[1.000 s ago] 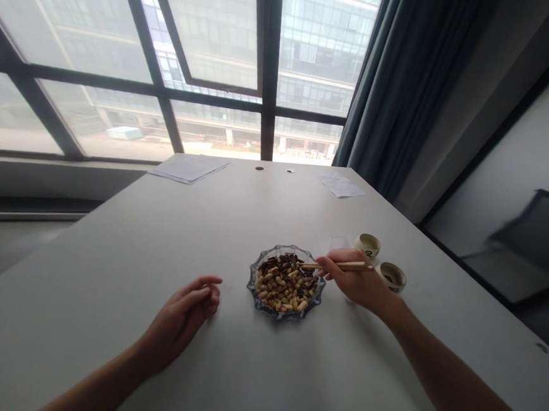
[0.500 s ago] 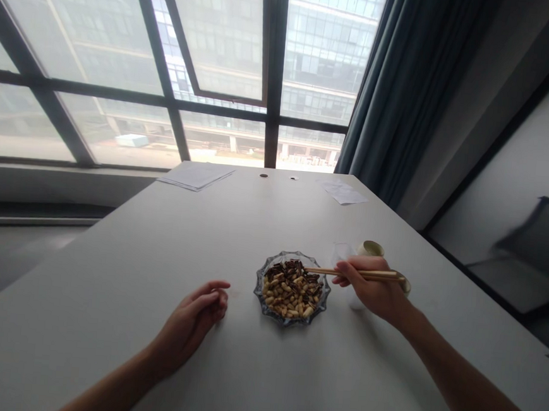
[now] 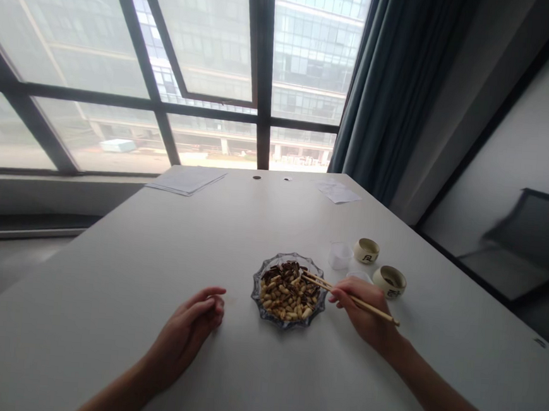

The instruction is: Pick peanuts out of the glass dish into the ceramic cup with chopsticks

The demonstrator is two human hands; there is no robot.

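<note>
Two slim, tan chopsticks, pinched by the right fingers; left fingers relaxed, half-spread.

The fingers of the right hand covered a middle stretch of the chopsticks; whether the tips, left of those fingers, gripped anything was too small to determine. A white vessel just beyond these fingers was partly obscured by the hand. The cup to their right showed an inside too dark to read. The left forearm and right forearm were cut off at the lower edge. A chair, far right of the fingers, appeared blurred.
</note>
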